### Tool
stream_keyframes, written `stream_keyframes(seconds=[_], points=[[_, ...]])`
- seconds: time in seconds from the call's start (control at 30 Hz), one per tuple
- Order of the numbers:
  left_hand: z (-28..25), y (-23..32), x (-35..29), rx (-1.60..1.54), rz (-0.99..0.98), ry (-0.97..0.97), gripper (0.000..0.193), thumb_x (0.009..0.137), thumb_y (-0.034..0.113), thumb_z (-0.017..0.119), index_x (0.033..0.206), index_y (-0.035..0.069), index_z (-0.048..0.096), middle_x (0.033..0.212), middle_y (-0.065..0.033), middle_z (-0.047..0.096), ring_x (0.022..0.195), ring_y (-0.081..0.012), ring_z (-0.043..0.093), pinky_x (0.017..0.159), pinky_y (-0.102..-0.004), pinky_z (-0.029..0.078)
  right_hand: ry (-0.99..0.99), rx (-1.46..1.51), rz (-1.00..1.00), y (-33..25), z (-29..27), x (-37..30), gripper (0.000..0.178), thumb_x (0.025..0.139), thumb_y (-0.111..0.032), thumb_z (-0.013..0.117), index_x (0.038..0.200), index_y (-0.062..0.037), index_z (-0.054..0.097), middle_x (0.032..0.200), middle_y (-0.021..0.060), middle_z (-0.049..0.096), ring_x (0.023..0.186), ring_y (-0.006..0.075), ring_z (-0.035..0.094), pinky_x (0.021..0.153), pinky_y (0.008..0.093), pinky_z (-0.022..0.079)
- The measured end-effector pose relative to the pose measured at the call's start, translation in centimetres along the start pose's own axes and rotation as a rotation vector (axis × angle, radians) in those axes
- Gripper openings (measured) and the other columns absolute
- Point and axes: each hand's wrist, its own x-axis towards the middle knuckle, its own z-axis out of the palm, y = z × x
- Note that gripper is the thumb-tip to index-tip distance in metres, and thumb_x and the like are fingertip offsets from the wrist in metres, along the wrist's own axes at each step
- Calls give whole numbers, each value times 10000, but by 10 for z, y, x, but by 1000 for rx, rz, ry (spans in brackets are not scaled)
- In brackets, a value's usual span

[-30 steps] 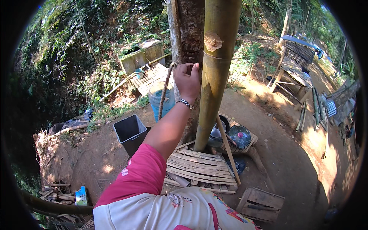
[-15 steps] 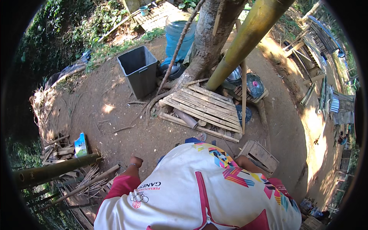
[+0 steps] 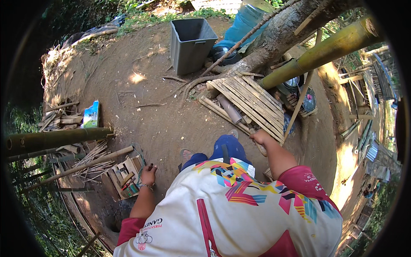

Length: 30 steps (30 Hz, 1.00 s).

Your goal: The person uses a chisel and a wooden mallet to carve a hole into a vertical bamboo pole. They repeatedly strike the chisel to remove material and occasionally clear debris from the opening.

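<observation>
My right hand (image 3: pixel 259 137) reaches forward to the near edge of a low bench of bamboo slats (image 3: pixel 246 103). Its fingers are curled over the front rail, and whatever they grip is hidden. Under the slats lies a dull brown cylinder (image 3: pixel 230 109). My left hand (image 3: pixel 148 174), with a bracelet at the wrist, hangs low on the left with curled fingers. Something small and dark shows at the fingertips, too small to name. Close beside that hand is a wooden crate (image 3: pixel 112 182) holding a few tool-like items, and a thin greenish cord (image 3: pixel 138 150) runs nearby.
A grey bin (image 3: pixel 191 51) stands beyond the bench, left of a leaning tree trunk (image 3: pixel 274 49) and a blue container (image 3: pixel 246 23). A thick bamboo pole (image 3: pixel 321 53) slants across the right. Lidded pots (image 3: pixel 308 99) sit behind the bench. Bamboo poles (image 3: pixel 55 139) and split wood (image 3: pixel 64 118) lie left.
My view has turned and tilted downward, bringing my knees and the crate into sight. My right hand, hidden before, now shows at the bench edge. My left hand is now beside the crate.
</observation>
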Motion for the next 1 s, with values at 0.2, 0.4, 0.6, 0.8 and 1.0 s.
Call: stream_keyframes(seconds=[0.2, 0.4, 0.6, 0.8, 1.0], points=[[-51, -74, -34, 70, -101, 203, 349, 920, 256, 744, 1105, -39, 731, 941, -123, 739, 881, -197, 677, 826, -339, 516, 213, 301, 0, -44, 42, 28, 336, 778, -230, 762, 938, 65, 733, 865, 206, 718, 769, 286, 690, 709, 422, 523], [-29, -16, -129, 338, -377, 39, 357, 930, 352, 729, 832, 11, 772, 751, -125, 734, 784, -213, 704, 760, -391, 523, 361, 554, -7, -43, 32, 186, 433, 819, -194, 705, 1173, 49, 655, 953, 179, 725, 835, 287, 691, 772, 426, 526], [2, 6, -163, 492, -586, -71, 500, 951, 495, 660, 1092, 28, 766, 1011, -188, 755, 975, -329, 716, 902, -405, 526, 651, 373, 30, 5, -3, 377, 605, 834, -276, 642, 1307, 91, 554, 1124, 316, 690, 1065, 435, 677, 933, 486, 510], [51, 24, -182, 429, -668, -58, 545, 959, 515, 617, 1214, 47, 730, 1215, -224, 704, 1164, -391, 650, 1020, -439, 489, 488, 402, 58, -60, 7, 437, 548, 892, -273, 589, 1074, 238, 512, 968, 318, 691, 901, 407, 687, 859, 438, 524], [34, -16, -138, 396, -682, -110, 515, 960, 497, 621, 1215, 63, 730, 1207, -212, 709, 1149, -378, 658, 1010, -428, 493, 502, 68, 68, -18, 47, 505, 619, 931, -286, 580, 1199, 263, 483, 1064, 361, 686, 1080, 432, 661, 1048, 432, 437]])
